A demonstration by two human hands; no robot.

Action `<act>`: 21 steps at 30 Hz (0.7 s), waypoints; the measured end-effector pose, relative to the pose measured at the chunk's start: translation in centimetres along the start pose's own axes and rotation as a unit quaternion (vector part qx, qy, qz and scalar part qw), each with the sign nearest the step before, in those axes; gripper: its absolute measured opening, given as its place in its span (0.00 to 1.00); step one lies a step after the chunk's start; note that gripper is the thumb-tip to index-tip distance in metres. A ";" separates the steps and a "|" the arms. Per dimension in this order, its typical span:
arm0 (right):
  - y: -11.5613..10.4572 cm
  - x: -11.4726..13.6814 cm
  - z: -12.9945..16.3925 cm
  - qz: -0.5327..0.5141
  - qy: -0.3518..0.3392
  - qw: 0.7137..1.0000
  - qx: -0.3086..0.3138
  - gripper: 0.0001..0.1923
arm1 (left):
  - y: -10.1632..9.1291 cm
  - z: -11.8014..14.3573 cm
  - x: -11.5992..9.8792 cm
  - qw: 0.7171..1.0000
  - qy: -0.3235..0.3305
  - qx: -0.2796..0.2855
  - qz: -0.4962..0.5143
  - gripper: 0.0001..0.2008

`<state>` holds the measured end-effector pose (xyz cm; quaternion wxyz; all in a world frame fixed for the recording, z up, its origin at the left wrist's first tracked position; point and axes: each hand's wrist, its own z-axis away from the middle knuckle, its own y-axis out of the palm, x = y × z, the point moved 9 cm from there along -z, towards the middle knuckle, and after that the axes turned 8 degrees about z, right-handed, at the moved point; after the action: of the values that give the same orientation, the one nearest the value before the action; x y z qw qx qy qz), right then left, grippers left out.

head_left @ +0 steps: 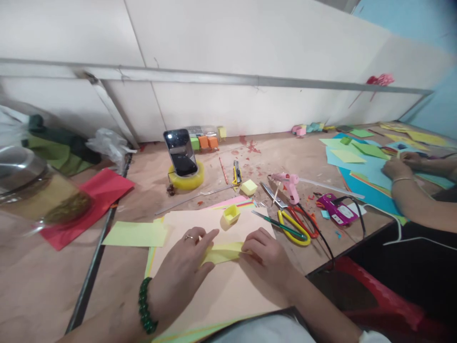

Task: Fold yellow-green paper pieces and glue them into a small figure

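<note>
My left hand [180,271] and right hand [266,255] press a folded yellow paper strip [223,252] flat against the peach sheet [221,286] directly before me, fingers closed down on each end of it. The strip is pale yellow, narrow, creased lengthwise. Labels on the purple tool [335,209] are too small to read.

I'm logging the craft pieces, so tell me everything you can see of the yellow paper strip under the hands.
The yellow paper strip is thin matte paper, folded into a narrow band, lying flat on a peach sheet. The left hand pins its left end with fingertips; the right hand presses its right end. Only the middle shows.
</note>
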<state>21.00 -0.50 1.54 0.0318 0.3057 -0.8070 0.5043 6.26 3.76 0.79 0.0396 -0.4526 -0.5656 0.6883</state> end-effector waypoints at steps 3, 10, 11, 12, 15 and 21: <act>-0.1 0.0 -0.2 0.028 0.024 0.999 -0.001 0.11 | 0.3 0.0 -1.1 0.998 0.038 0.019 -0.036 0.22; 1.0 4.0 -0.2 0.094 -0.174 0.978 0.067 0.08 | 1.9 0.1 -3.6 0.974 0.100 0.148 -0.137 0.12; 1.1 3.9 0.0 0.096 -0.178 0.976 0.079 0.08 | 1.9 0.2 -3.8 0.971 0.105 0.157 -0.143 0.11; 1.1 3.6 0.2 0.099 -0.175 0.976 0.089 0.09 | 1.9 0.4 -3.9 0.970 0.106 0.166 -0.146 0.11; 0.3 2.5 0.8 0.098 -0.157 0.978 0.093 0.13 | 1.4 1.5 -3.5 0.967 0.082 0.191 -0.150 0.11; -0.8 1.0 1.2 0.022 -0.097 0.988 0.120 0.15 | -0.6 2.8 -1.8 0.975 0.015 0.170 -0.141 0.11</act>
<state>20.91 -2.19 2.02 -0.0944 0.3366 -0.7463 0.5664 5.20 0.91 2.23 0.2210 -0.3655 -0.4980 0.7547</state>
